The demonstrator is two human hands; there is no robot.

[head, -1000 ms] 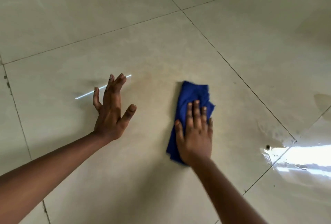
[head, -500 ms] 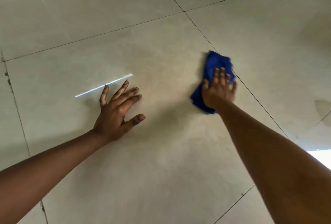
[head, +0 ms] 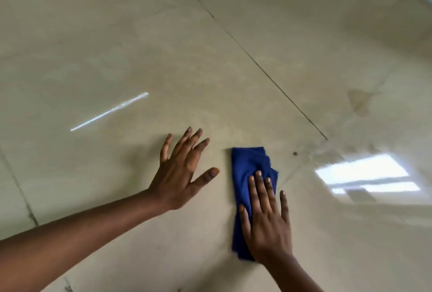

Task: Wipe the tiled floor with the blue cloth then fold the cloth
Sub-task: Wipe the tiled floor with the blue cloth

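A bunched blue cloth point(head: 250, 170) lies on the glossy beige tiled floor point(head: 163, 46), low and right of centre. My right hand point(head: 266, 219) presses flat on the cloth's near half, fingers stretched out and pointing away from me. My left hand point(head: 182, 172) rests on the bare tile just left of the cloth, fingers spread, holding nothing. Part of the cloth is hidden under my right palm.
Dark grout lines point(head: 268, 74) cross the floor diagonally. A small dark spot point(head: 295, 153) sits on the tile right of the cloth. A damp stain point(head: 360, 102) marks the tile farther right. A bright window reflection point(head: 364, 174) glares at the right.
My right hand has pulled the cloth back toward me from its far reach near the grout line. My left hand stays planted on the tile; the view has shifted.
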